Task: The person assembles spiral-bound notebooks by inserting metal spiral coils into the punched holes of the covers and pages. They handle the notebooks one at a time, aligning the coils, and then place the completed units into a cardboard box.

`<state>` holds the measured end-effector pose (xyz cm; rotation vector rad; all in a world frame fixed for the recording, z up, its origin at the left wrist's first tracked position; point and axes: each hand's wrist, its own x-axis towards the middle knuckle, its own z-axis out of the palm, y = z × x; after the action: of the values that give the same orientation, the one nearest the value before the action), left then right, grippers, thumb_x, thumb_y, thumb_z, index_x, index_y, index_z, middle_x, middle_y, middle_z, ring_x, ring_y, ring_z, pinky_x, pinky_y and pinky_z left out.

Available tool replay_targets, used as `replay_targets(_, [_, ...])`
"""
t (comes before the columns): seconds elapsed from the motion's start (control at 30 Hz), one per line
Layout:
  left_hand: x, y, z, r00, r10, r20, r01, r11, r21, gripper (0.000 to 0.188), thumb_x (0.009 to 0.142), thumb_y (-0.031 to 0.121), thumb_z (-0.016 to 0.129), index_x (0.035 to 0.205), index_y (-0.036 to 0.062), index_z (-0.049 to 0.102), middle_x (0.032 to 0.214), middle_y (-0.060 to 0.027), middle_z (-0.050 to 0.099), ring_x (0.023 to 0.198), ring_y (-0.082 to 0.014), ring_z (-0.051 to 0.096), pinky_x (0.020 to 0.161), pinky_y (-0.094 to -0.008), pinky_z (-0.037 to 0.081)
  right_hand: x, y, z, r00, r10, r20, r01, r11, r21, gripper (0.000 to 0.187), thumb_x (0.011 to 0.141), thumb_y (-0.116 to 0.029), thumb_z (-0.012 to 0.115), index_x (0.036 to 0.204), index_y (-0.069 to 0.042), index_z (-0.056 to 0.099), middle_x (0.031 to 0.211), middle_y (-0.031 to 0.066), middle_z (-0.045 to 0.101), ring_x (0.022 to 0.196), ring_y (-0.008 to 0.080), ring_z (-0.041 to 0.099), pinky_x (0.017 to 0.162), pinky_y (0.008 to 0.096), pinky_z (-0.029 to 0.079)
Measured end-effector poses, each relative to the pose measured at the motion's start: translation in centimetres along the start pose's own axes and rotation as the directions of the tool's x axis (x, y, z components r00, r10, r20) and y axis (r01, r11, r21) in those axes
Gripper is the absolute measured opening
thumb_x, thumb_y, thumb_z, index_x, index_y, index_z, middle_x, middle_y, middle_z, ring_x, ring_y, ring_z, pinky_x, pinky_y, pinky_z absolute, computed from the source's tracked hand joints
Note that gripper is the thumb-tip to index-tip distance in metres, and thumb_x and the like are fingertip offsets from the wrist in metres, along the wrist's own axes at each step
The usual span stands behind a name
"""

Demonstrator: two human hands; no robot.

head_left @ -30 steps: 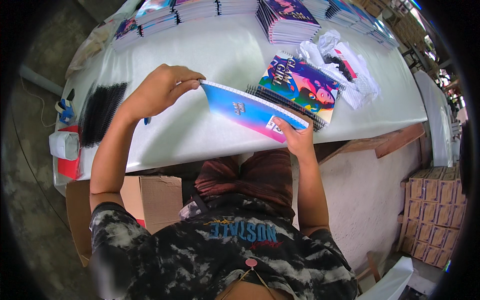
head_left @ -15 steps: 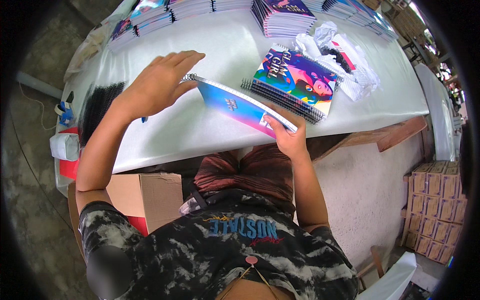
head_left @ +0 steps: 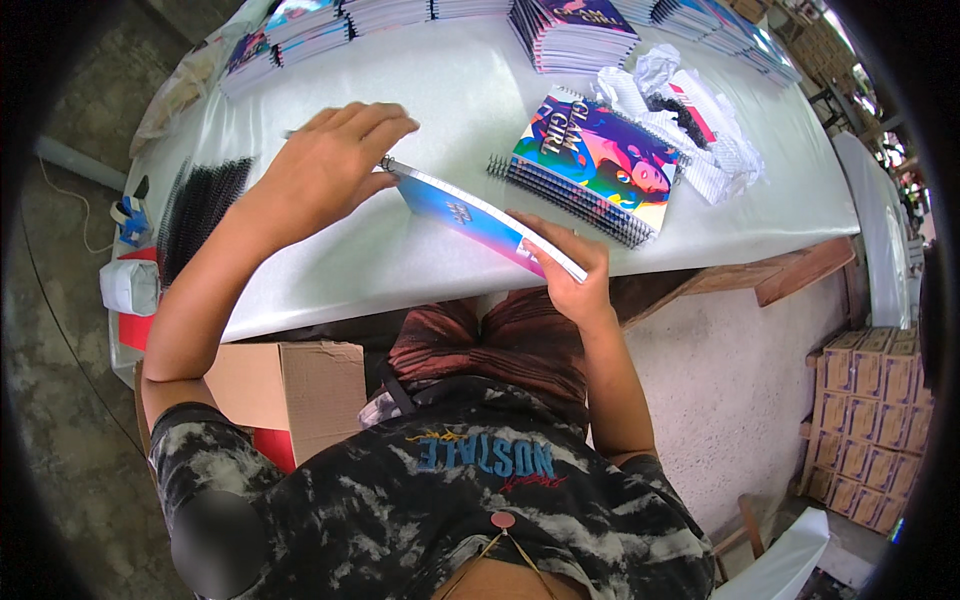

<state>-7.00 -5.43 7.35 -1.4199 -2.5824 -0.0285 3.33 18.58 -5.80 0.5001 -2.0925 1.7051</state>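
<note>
"Where's the notebook (head_left: 472, 226)?"
"Over the counter (head_left: 450, 100), long edge slanting from left hand (head_left: 335, 165) down to right hand (head_left: 592, 294)."
"Held?"
"Right grips the near end; left's at the coil (head_left: 388, 162), grip unclear."

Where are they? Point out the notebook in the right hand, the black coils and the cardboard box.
Notebook (head_left: 473, 224), head view: middle of its blue-to-pink cover.
Black coils (head_left: 202, 215), head view: middle of the bunch.
Cardboard box (head_left: 325, 388), head view: the panel on its right.

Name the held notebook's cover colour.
The notebook cover shades from blue to pink, best seen in the head view.
</note>
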Motion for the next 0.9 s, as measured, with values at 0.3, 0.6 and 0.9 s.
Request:
replay_targets(0.3, [-2.8, 0.3, 7.4, 0.902, -0.158, -0.401, 0.215, 0.972, 0.099, 0.11, 0.063, 0.074, 0.054, 0.138, 0.0006, 0.02, 0.146, -0.0228, 0.007, 0.132, -0.0444, 0.01, 0.105, -0.0573, 0.0, -0.6, -0.2, 1.2, 0.988, -0.151, -0.038, 0.148, 0.986, -0.082, 0.031, 0.076, 0.001, 0.06, 0.107, 0.002, 0.061, 0.104, 0.0159, 0.064, 0.095, 0.0245, 0.063, 0.081, 0.029, 0.049])
replay_targets(0.6, [-6.0, -0.9, 14.0, 0.819, -0.095, -0.566, 0.16, 0.985, 0.066, 0.121, 0.062, 0.084, 0.039, 0.135, -0.011, 0.021, 0.14, -0.0363, -0.01, 0.131, -0.0507, -0.007, 0.1, -0.0631, -0.004, -0.5, -0.9, 2.6, 0.948, -0.315, 0.041, 0.318, 0.939, -0.132, 0.031, 0.074, -0.005, 0.065, 0.103, 0.004, 0.062, 0.101, 0.0182, 0.064, 0.092, 0.0277, 0.064, 0.08, 0.0332, 0.051])
replay_targets(0.9, [-5.0, -1.7, 16.0, 0.567, -0.099, -0.818, 0.086, 0.994, -0.061, 0.108, 0.071, 0.078, 0.039, 0.135, -0.0067, 0.023, 0.137, -0.0283, 0.024, 0.129, -0.0496, 0.012, 0.101, -0.0641, 0.007, 0.2, -0.9, 2.5, 0.933, -0.356, 0.041, 0.359, 0.928, -0.103, 0.031, 0.072, -0.003, 0.067, 0.102, 0.002, 0.063, 0.095, 0.0194, 0.065, 0.085, 0.0292, 0.066, 0.072, 0.0335, 0.054])
